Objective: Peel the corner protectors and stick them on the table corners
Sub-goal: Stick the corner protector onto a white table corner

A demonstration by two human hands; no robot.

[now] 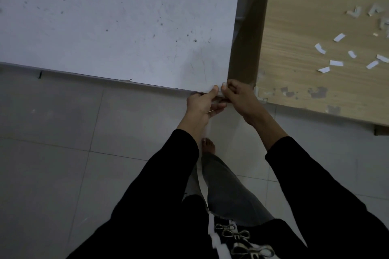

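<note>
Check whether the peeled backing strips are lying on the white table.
No, the backing strips lie scattered on the wooden table, near the spare corner protectors.

Black long sleeves [168, 174], grey trousers [229, 195], bare foot [208, 146] (bow-shaped clasps [231, 233] on top)

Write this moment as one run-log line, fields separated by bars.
stage: sticking | left hand: holds corner protector | right hand: pinches it | site: white table corner | spares: on wooden table
</note>
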